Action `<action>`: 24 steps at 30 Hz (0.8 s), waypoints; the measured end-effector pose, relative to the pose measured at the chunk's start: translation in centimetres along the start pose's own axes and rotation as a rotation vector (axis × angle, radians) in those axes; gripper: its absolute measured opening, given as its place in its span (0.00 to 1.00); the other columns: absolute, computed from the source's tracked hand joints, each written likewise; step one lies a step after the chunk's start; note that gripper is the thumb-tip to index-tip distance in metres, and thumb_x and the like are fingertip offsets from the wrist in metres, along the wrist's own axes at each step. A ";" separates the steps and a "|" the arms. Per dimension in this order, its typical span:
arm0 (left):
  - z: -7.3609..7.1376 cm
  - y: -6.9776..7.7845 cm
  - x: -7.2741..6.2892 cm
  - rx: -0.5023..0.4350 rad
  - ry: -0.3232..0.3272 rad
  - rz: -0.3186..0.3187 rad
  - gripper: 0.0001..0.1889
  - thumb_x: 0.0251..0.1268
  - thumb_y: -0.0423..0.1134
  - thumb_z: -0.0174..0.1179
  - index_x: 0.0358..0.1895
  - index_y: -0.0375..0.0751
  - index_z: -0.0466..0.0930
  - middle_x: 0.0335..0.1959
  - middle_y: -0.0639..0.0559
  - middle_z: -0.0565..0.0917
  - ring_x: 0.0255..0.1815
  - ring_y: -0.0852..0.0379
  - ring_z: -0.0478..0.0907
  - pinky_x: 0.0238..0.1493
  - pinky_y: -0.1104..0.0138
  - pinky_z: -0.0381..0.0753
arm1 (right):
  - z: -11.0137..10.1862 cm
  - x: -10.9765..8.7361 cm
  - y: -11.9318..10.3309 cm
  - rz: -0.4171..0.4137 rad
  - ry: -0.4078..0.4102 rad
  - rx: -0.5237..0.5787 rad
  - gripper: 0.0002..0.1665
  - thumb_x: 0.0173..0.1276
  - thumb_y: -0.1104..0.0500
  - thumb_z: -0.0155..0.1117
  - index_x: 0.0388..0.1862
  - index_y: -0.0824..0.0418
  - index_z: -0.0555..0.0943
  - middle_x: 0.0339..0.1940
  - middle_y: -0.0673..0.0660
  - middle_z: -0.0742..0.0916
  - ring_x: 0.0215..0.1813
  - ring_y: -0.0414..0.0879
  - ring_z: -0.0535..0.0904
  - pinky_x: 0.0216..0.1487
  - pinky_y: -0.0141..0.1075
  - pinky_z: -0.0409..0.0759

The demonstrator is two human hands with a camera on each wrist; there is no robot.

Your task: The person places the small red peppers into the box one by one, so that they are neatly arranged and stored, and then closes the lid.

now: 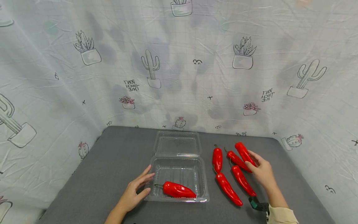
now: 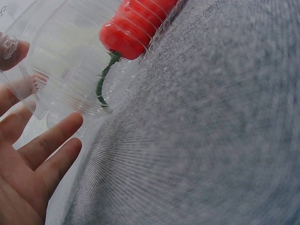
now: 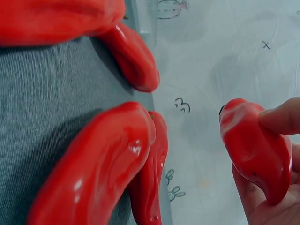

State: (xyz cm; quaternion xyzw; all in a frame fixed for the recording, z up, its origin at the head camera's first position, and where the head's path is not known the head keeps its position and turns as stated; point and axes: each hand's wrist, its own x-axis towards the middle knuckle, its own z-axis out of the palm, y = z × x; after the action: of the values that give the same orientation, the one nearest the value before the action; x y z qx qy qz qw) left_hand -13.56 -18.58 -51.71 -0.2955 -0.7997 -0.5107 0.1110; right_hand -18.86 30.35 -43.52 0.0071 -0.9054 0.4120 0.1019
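Note:
My right hand [image 1: 262, 171] pinches a red pepper [image 1: 242, 151] between thumb and fingers, above the right side of the table. In the right wrist view that pepper [image 3: 255, 145] is clear of the others. Several more red peppers [image 1: 227, 188] lie loosely grouped just left of this hand. At the left rim of a clear plastic clamshell container [image 1: 181, 171], my left hand [image 1: 134, 189] has its fingers spread and fairly straight. One red pepper [image 1: 179, 190] with a green stem lies along the near side inside. In the left wrist view, fingertips [image 2: 70, 123] are close beside the container wall.
The container's lid [image 1: 177, 144] is folded back flat toward the far edge of the grey table [image 1: 120, 155]. A white curtain [image 1: 179, 71] printed with cacti rises behind and on both sides. A dark wrist strap [image 1: 258, 205] is by the right sleeve.

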 end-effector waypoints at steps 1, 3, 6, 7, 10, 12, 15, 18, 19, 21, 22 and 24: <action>0.0 0.0 0.0 0.002 0.000 0.004 0.25 0.60 0.25 0.57 0.63 0.34 0.70 0.72 0.32 0.59 0.64 0.65 0.70 0.57 0.73 0.75 | 0.1 0.0 -0.1 -0.008 0.000 0.008 0.31 0.67 0.56 0.61 0.67 0.65 0.69 0.57 0.71 0.79 0.44 0.21 0.73 0.35 0.19 0.76; 0.0 0.0 0.0 0.004 -0.002 0.011 0.25 0.60 0.24 0.57 0.63 0.34 0.70 0.71 0.32 0.59 0.64 0.64 0.70 0.57 0.73 0.75 | 0.2 -0.1 -0.2 -0.020 -0.004 0.020 0.31 0.67 0.56 0.62 0.67 0.65 0.69 0.57 0.71 0.79 0.44 0.20 0.73 0.36 0.17 0.74; 0.0 0.1 0.0 0.003 -0.002 0.010 0.25 0.60 0.24 0.57 0.63 0.34 0.70 0.71 0.32 0.59 0.63 0.64 0.70 0.57 0.74 0.74 | 0.4 -0.1 -0.3 -0.031 -0.012 0.030 0.32 0.67 0.56 0.62 0.68 0.64 0.68 0.58 0.70 0.79 0.45 0.21 0.73 0.38 0.15 0.73; 0.0 0.1 0.0 0.002 -0.002 0.010 0.25 0.60 0.24 0.57 0.63 0.34 0.70 0.72 0.32 0.59 0.63 0.64 0.70 0.57 0.74 0.74 | 0.4 -0.1 -0.4 -0.034 -0.014 0.034 0.32 0.67 0.56 0.62 0.68 0.64 0.68 0.58 0.70 0.79 0.45 0.22 0.74 0.38 0.15 0.74; 0.0 0.0 0.0 0.000 -0.001 0.014 0.25 0.60 0.24 0.57 0.63 0.34 0.70 0.71 0.32 0.59 0.63 0.64 0.71 0.57 0.74 0.74 | 0.6 -0.2 -0.8 -0.049 -0.018 0.041 0.31 0.67 0.57 0.62 0.68 0.64 0.68 0.59 0.70 0.79 0.46 0.23 0.74 0.38 0.15 0.74; 0.0 0.0 0.0 -0.001 0.000 0.016 0.25 0.60 0.24 0.57 0.63 0.34 0.70 0.71 0.32 0.59 0.63 0.64 0.71 0.57 0.74 0.74 | 0.7 -0.3 -1.3 -0.060 -0.018 0.053 0.31 0.67 0.58 0.62 0.67 0.64 0.68 0.59 0.70 0.79 0.46 0.26 0.76 0.38 0.16 0.74; 0.0 0.0 0.0 0.002 0.001 0.018 0.25 0.60 0.24 0.57 0.63 0.34 0.70 0.71 0.32 0.59 0.63 0.64 0.71 0.57 0.74 0.74 | 0.9 -0.5 -1.7 -0.084 -0.012 0.076 0.30 0.67 0.58 0.62 0.66 0.65 0.69 0.57 0.70 0.80 0.45 0.27 0.76 0.38 0.16 0.75; 0.0 0.0 -0.1 0.004 0.004 0.020 0.25 0.60 0.24 0.57 0.63 0.34 0.70 0.71 0.32 0.60 0.63 0.65 0.70 0.57 0.74 0.74 | 1.2 -0.6 -2.0 -0.106 -0.008 0.093 0.30 0.66 0.59 0.63 0.66 0.65 0.70 0.56 0.70 0.81 0.43 0.25 0.76 0.37 0.17 0.76; 0.0 -0.1 -0.1 0.005 0.005 0.019 0.25 0.60 0.24 0.57 0.63 0.34 0.70 0.71 0.32 0.60 0.63 0.65 0.70 0.57 0.74 0.74 | 1.3 -0.6 -2.0 -0.112 -0.006 0.095 0.30 0.66 0.60 0.63 0.66 0.65 0.70 0.56 0.70 0.81 0.43 0.23 0.75 0.37 0.18 0.77; 0.0 -0.1 -0.1 0.007 0.006 0.020 0.25 0.59 0.24 0.57 0.63 0.34 0.71 0.71 0.32 0.60 0.63 0.65 0.70 0.57 0.74 0.75 | 1.5 -0.7 -2.2 -0.122 -0.004 0.105 0.29 0.66 0.60 0.63 0.66 0.65 0.70 0.56 0.69 0.81 0.43 0.21 0.74 0.38 0.18 0.77; 0.0 -0.1 -0.1 0.009 0.006 0.020 0.25 0.59 0.24 0.57 0.63 0.34 0.71 0.71 0.32 0.60 0.63 0.65 0.70 0.57 0.74 0.75 | 1.6 -0.8 -2.3 -0.127 -0.005 0.107 0.29 0.66 0.61 0.62 0.66 0.65 0.70 0.56 0.70 0.80 0.44 0.20 0.73 0.38 0.18 0.77; 0.0 -0.1 -0.1 0.010 0.005 0.019 0.25 0.59 0.24 0.57 0.63 0.34 0.71 0.71 0.32 0.60 0.63 0.64 0.71 0.57 0.74 0.75 | 1.8 -0.9 -2.4 -0.137 -0.009 0.118 0.29 0.66 0.61 0.62 0.66 0.65 0.70 0.57 0.69 0.80 0.45 0.19 0.72 0.39 0.18 0.77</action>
State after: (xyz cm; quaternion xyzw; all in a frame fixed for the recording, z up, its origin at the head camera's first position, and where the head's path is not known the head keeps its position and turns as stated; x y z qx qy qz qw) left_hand -13.58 -18.62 -51.85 -0.3011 -0.7991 -0.5064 0.1195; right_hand -18.09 27.37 -43.06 0.0771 -0.8774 0.4566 0.1253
